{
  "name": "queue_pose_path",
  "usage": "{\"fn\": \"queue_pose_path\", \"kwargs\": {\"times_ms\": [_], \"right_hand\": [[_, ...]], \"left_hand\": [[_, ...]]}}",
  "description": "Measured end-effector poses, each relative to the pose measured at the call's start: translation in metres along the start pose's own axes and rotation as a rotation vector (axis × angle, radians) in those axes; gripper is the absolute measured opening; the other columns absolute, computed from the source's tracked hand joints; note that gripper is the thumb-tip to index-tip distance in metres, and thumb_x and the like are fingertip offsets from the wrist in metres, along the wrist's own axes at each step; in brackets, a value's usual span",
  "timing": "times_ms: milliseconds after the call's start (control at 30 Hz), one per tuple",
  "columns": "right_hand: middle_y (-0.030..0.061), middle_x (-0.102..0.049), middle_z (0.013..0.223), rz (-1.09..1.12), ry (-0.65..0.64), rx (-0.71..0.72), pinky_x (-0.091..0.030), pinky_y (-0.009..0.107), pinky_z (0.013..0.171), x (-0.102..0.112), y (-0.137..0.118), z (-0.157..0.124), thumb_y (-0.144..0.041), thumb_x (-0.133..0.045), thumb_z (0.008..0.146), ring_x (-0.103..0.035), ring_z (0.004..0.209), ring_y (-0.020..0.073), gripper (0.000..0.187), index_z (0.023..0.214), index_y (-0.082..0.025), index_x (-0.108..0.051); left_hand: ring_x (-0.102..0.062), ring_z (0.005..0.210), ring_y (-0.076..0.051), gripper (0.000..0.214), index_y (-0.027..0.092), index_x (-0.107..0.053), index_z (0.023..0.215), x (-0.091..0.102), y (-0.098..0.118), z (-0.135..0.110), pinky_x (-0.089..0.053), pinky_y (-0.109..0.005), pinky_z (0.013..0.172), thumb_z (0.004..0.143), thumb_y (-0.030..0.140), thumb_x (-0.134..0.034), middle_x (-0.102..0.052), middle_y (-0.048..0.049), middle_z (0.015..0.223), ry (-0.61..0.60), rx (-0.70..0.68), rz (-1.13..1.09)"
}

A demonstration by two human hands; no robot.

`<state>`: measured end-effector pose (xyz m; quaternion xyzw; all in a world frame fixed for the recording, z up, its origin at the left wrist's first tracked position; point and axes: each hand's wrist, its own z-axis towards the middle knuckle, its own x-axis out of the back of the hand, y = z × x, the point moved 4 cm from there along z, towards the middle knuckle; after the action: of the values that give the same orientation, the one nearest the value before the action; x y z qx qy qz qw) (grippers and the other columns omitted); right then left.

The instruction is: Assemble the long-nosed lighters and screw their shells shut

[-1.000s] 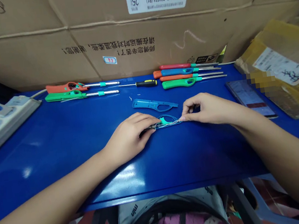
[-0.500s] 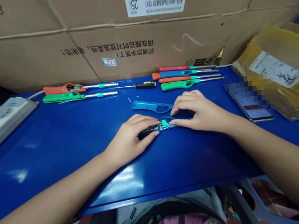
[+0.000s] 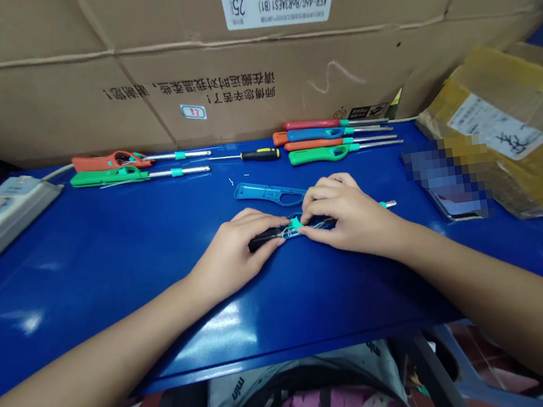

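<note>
Right hand [image 3: 350, 212] has shifted in, pinching the open lighter [image 3: 289, 233] by its green trigger [image 3: 296, 223]; left hand [image 3: 232, 249] clamps its black tank [image 3: 262, 239], nearside of the blue shell [image 3: 266, 193]. Work's now at the trigger.

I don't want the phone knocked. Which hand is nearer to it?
Right. The right hand is at the opened lighter, left of the phone; the left hand is farther left, at the lighter's black part.
</note>
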<state>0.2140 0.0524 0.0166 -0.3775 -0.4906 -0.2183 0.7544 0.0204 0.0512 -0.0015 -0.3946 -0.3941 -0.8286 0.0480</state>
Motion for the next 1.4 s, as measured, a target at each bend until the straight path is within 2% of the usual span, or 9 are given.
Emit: {"fn": "queue_pose_path", "kwargs": {"times_ms": [167, 333, 500, 800, 967, 1067, 1200, 1300, 1400], "right_hand": [[0.0028, -0.072, 0.090, 0.029, 0.052, 0.004, -0.032, 0.044, 0.100, 0.004, 0.002, 0.001, -0.031, -0.066, 0.090, -0.062, 0.092, 0.0214, 0.014, 0.079, -0.023, -0.069], [0.0058, -0.072, 0.087, 0.207, 0.312, -0.157, -0.048, 0.037, 0.085, 0.017, 0.029, 0.002, -0.028, -0.062, 0.089, -0.064, 0.086, 0.0216, 0.013, 0.080, -0.022, -0.068], [0.0079, -0.072, 0.099, 0.054, 0.187, -0.257, -0.047, 0.043, 0.087, 0.010, 0.048, 0.002, -0.034, -0.070, 0.083, -0.064, 0.096, 0.0261, 0.015, 0.091, -0.021, -0.071], [0.0065, -0.073, 0.090, 0.198, 0.181, -0.312, -0.051, 0.039, 0.078, 0.006, 0.051, 0.003, -0.036, -0.070, 0.081, -0.064, 0.081, 0.0217, 0.016, 0.085, -0.021, -0.070], [0.0061, -0.074, 0.089, 0.216, 0.274, -0.287, -0.051, 0.040, 0.080, 0.013, 0.048, 0.003, -0.036, -0.069, 0.081, -0.065, 0.080, 0.0221, 0.015, 0.083, -0.022, -0.069], [0.0057, -0.074, 0.087, 0.207, 0.304, -0.261, -0.050, 0.039, 0.080, 0.017, 0.046, 0.003, -0.034, -0.067, 0.083, -0.066, 0.080, 0.0224, 0.012, 0.080, -0.022, -0.067], [0.0044, -0.072, 0.084, 0.196, 0.321, -0.235, -0.049, 0.036, 0.076, 0.020, 0.041, 0.002, -0.030, -0.063, 0.086, -0.064, 0.077, 0.0204, 0.009, 0.082, -0.022, -0.065], [0.0043, -0.071, 0.085, 0.285, 0.315, -0.265, -0.050, 0.034, 0.074, 0.022, 0.038, 0.001, -0.032, -0.064, 0.085, -0.063, 0.075, 0.0186, 0.011, 0.088, -0.020, -0.065], [0.0048, -0.072, 0.081, 0.522, 0.163, -0.368, -0.051, 0.033, 0.069, 0.020, 0.034, 0.002, -0.042, -0.068, 0.084, -0.064, 0.073, 0.0184, 0.027, 0.096, -0.018, -0.068]], "left_hand": [[-0.068, 0.104, -0.021, 0.027, 0.022, -0.070, 0.120, -0.001, 0.000, 0.000, -0.057, -0.038, 0.093, 0.094, 0.022, -0.066, -0.076, -0.0054, 0.111, -0.010, -0.005, 0.012], [-0.066, 0.112, -0.022, 0.027, 0.021, -0.070, 0.120, 0.012, 0.001, 0.003, -0.053, -0.040, 0.101, 0.094, 0.028, -0.068, -0.075, -0.0062, 0.117, 0.051, -0.025, 0.061], [-0.062, 0.116, -0.025, 0.025, 0.020, -0.072, 0.116, 0.033, -0.013, 0.005, -0.048, -0.047, 0.106, 0.096, 0.031, -0.063, -0.071, -0.0080, 0.120, 0.216, 0.093, 0.260], [-0.052, 0.132, -0.031, 0.050, 0.018, -0.055, 0.139, 0.032, -0.033, 0.003, -0.041, -0.054, 0.113, 0.092, 0.029, -0.062, -0.059, -0.0128, 0.140, 0.142, 0.242, 0.354], [-0.067, 0.101, -0.024, 0.050, 0.019, -0.059, 0.136, 0.033, -0.042, 0.003, -0.056, -0.044, 0.093, 0.087, 0.027, -0.068, -0.072, -0.0083, 0.115, 0.164, 0.280, 0.247], [-0.067, 0.078, -0.018, 0.037, 0.020, -0.068, 0.124, 0.034, -0.041, 0.004, -0.058, -0.034, 0.075, 0.089, 0.030, -0.068, -0.074, -0.0050, 0.097, 0.203, 0.276, 0.168], [-0.068, 0.077, -0.017, 0.019, 0.019, -0.076, 0.102, 0.039, -0.030, 0.007, -0.056, -0.029, 0.070, 0.092, 0.032, -0.066, -0.075, -0.0054, 0.095, 0.268, 0.200, 0.121], [-0.067, 0.079, -0.016, 0.016, 0.019, -0.076, 0.098, 0.045, -0.021, 0.007, -0.056, -0.029, 0.071, 0.092, 0.029, -0.066, -0.074, -0.0050, 0.093, 0.340, 0.159, 0.134], [-0.066, 0.078, -0.015, 0.013, 0.019, -0.076, 0.096, 0.046, -0.014, 0.006, -0.055, -0.029, 0.071, 0.093, 0.024, -0.064, -0.072, -0.0039, 0.087, 0.345, 0.095, 0.163]]}}
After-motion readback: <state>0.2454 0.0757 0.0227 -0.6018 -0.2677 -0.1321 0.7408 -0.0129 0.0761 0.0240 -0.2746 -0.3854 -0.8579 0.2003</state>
